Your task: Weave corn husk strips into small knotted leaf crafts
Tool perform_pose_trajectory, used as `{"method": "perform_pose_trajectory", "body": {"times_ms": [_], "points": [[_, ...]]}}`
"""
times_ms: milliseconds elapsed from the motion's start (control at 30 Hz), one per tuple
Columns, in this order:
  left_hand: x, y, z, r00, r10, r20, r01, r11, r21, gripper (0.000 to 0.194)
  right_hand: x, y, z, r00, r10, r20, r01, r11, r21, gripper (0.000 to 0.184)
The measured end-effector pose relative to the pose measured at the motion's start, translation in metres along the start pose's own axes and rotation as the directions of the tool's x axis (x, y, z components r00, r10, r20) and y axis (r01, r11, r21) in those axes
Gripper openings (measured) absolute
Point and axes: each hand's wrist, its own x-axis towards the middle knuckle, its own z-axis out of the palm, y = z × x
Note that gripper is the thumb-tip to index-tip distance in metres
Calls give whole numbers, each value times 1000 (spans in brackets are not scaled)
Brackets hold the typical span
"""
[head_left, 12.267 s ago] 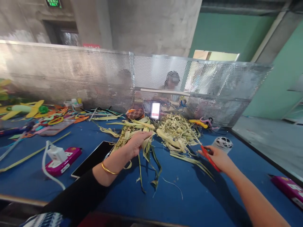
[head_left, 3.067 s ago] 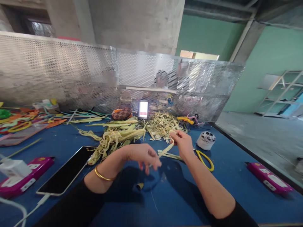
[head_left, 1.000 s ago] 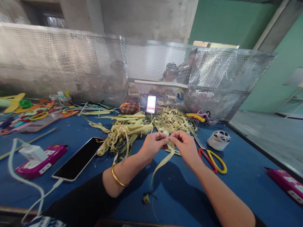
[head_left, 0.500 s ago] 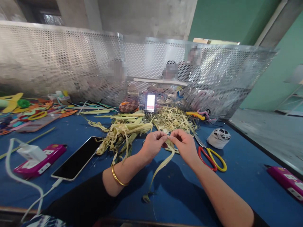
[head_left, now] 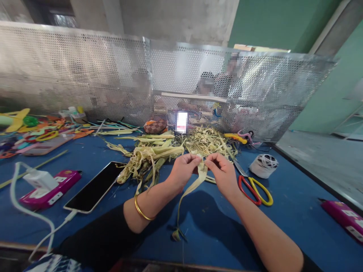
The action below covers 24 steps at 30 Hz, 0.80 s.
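Note:
My left hand [head_left: 183,170] and my right hand [head_left: 222,173] pinch the upper end of a pale corn husk strip [head_left: 195,183] between fingertips, a little apart from each other. The strip hangs down in a curve towards a small dark curled piece [head_left: 176,235] on the blue table [head_left: 210,245]. Just beyond my left hand lies a bunch of dried husks [head_left: 150,155]. A heap of shredded husk [head_left: 208,139] lies behind both hands. Scissors [head_left: 256,190] with one red and one yellow handle rest right of my right hand, blades pointing away.
A white spool of cord [head_left: 263,166] stands at right. A black-screened phone [head_left: 93,189] lies left, on a charging cable, near a purple power strip [head_left: 53,189]. Another purple strip [head_left: 344,219] sits far right. A perforated metal screen [head_left: 113,79] closes the back, with people behind it.
Earlier my right hand held the scissors; they now lie on the table. Over the last second both hands stay on the husk strip, and my fingertips have moved slightly apart along its top.

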Motion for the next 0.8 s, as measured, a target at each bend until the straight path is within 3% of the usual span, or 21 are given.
{"method": "perform_pose_trajectory", "body": {"times_ms": [267, 500, 800], "points": [[3, 6, -2, 999, 22, -46, -20, 999, 45, 15, -3, -6, 5, 999, 6, -37, -1, 989, 146, 14], [16, -5, -13, 989, 39, -141, -36, 999, 23, 15, -7, -14, 3, 997, -54, -62, 63, 985, 159, 14], [22, -7, -20, 965, -118, -235, 107, 992, -60, 18, -10, -18, 2, 988, -127, -91, 137, 984, 115, 15]]}}
